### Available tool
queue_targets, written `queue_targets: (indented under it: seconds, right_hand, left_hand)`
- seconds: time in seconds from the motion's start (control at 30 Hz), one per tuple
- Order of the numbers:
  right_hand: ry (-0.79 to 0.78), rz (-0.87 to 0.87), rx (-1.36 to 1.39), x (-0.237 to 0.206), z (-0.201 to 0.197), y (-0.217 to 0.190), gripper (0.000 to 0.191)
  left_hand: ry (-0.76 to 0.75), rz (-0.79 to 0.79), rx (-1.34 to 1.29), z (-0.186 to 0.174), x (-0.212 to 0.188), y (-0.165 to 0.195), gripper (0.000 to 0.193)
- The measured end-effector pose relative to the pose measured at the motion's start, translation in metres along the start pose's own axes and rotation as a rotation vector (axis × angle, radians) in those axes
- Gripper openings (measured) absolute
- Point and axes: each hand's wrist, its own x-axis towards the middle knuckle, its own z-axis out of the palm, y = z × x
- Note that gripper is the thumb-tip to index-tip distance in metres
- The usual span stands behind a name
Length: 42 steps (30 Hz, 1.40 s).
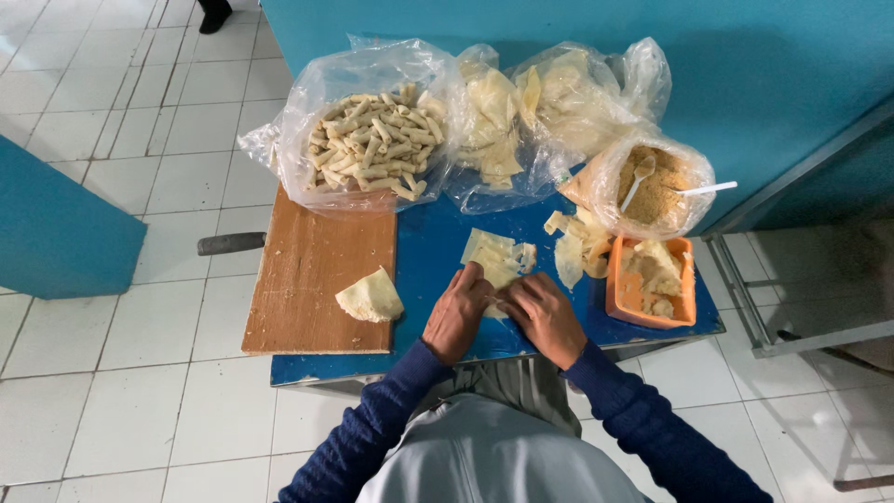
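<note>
Hands: left hand (456, 312) and right hand (543, 315) both pinch a pastry wrapper (496, 261) flat against the blue desk (428, 251), fingers closed for rolling.

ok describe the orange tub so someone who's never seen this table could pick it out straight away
Start at the small blue table and go to its near right corner, beside the person's right hand. The orange tub sits there, just below the clear bag of brown crumbs with two white spoons in it. It is the only rigid, brightly coloured container; everything else nearby is in clear plastic bags.
</note>
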Motion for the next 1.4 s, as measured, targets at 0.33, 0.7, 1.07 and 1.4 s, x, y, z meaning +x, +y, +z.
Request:
queue_targets:
  seconds: [0.33,0.7,1.07,1.4]
  right_hand:
    - [0.011,0.026,-0.081,0.001,0.004,-0.001,0.022]
    - [-0.055,-0.012,-0.392,-0.003,0.001,-0.009,0.047]
    - [-0.087,0.043,0.027,0.034,0.001,0.010,0.069]
    - [-0.158,0.167,0.337,0.057,-0.013,0.020,0.061]
  left_hand:
    - [0.041,0.014,0.185,-0.007,0.005,0.009,0.017]
    - [0.083,-0.066,0.098,-0.006,-0.013,0.013,0.025]
    - [-0.023,0.079,0.267,-0.011,-0.036,0.020,0.036]
    - [-0.030,0.082,0.298,-0.013,-0.035,0.021,0.043]
